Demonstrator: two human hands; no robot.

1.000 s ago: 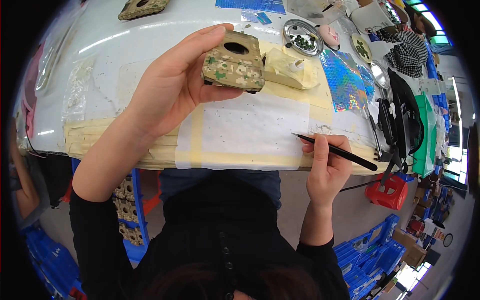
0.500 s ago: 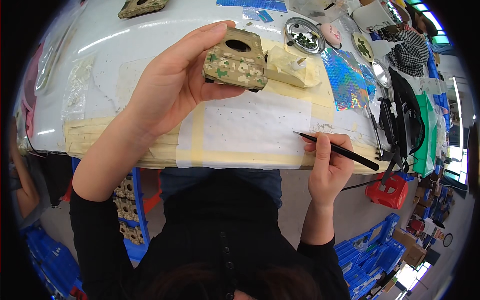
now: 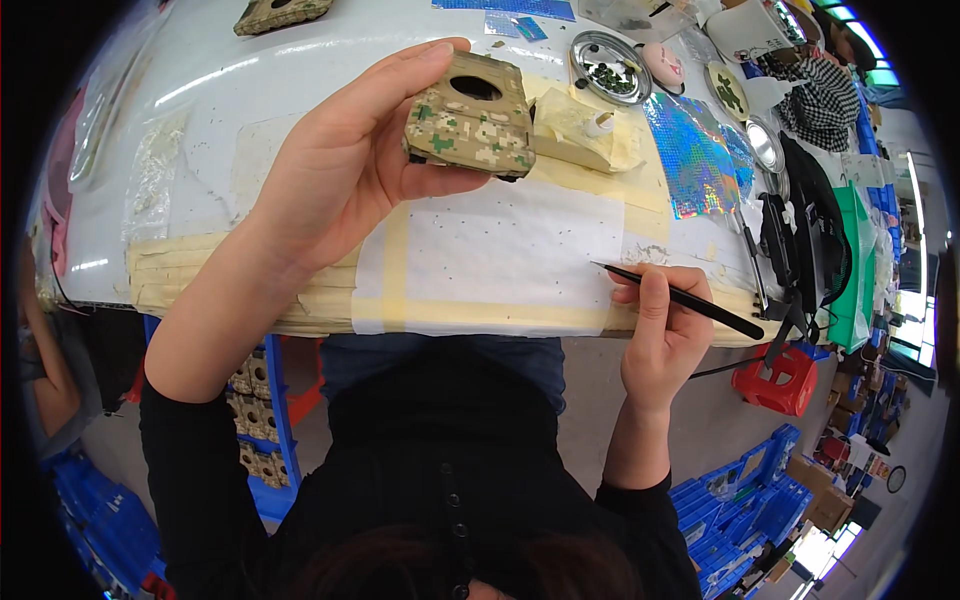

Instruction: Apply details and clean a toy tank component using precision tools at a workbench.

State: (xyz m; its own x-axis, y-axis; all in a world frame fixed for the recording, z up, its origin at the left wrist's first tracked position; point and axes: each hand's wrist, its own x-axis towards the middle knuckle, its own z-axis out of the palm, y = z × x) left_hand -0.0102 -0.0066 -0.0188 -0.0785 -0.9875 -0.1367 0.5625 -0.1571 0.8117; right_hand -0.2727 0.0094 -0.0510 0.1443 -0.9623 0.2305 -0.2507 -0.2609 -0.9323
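Observation:
My left hand (image 3: 345,160) holds up a camouflage-painted model hull part (image 3: 470,125) with a round hole in its top, fingers wrapped round its left side and underside. Between the fingers of my right hand (image 3: 665,320) is a pair of black tweezers (image 3: 685,299), its fine tip pointing left over a white sheet (image 3: 480,270). Tiny dark specks lie scattered across that sheet. Whether the tweezer tip grips anything is too small to tell.
Beyond the sheet stand a tape-covered block (image 3: 575,135) with a small white nozzle and a round metal dish (image 3: 610,75) of dark green bits. Shiny holographic sheets (image 3: 690,150) lie to the right, near a green tray (image 3: 855,270). Another camouflage part (image 3: 283,12) rests far left.
My right hand and the tweezers have shifted very slightly to the right. The camouflage part in my left hand has tilted a little and otherwise stays in place.

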